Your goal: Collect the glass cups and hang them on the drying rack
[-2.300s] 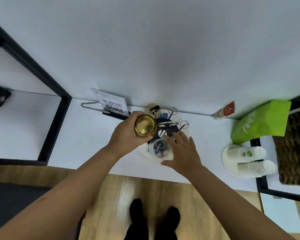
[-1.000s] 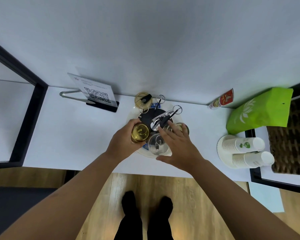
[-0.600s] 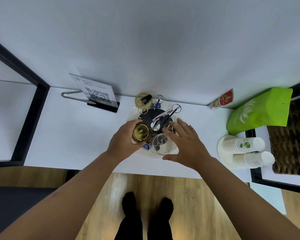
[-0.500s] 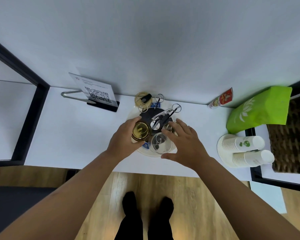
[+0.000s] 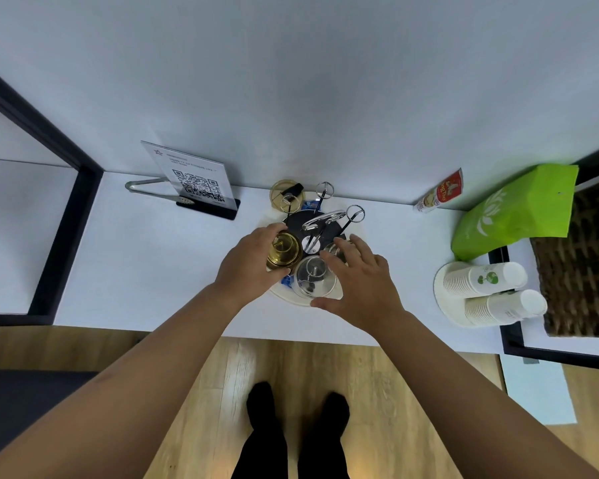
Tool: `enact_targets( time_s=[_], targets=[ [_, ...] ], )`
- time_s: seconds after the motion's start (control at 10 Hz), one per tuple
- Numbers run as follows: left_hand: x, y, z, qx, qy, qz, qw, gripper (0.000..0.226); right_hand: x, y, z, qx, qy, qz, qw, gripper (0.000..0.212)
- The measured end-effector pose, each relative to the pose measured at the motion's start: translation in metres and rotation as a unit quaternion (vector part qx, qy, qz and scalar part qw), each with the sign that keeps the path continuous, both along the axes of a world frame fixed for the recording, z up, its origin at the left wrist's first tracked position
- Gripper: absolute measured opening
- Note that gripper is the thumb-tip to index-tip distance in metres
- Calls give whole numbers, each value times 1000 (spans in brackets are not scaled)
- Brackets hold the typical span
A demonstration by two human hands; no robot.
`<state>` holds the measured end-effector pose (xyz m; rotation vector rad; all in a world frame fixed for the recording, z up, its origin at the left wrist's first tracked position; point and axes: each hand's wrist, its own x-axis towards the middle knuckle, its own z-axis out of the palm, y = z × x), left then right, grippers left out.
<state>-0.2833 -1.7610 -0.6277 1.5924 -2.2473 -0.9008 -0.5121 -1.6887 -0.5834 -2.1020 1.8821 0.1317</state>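
Here, on the white table (image 5: 153,271), the drying rack (image 5: 320,233) stands on its round tray. The left hand (image 5: 248,267) grips an amber glass cup (image 5: 284,252) over a peg; the right hand (image 5: 357,281), fingers spread, hovers beside a clear glass cup (image 5: 313,274) hung on the rack.

Amber cup (image 5: 283,252) beside a clear cup (image 5: 313,278) on a rack (image 5: 320,229) with chrome prongs, a black centre and a white rim. White counter (image 5: 146,264). Black-and-white QR sign (image 5: 196,183). Lime-green bag (image 5: 516,210) with a white leaf mark. White paper cups (image 5: 484,280) with green sprigs. Dark brown woven basket (image 5: 581,264). Red-and-white packet (image 5: 440,196).
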Motion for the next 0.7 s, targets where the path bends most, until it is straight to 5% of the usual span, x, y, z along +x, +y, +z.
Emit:
enact_targets(
  time_s=[0.7],
  targets=[
    [8, 21, 13, 38, -7, 13, 999, 111, -2, 5, 10, 34, -39, -48, 998, 106]
  ],
)
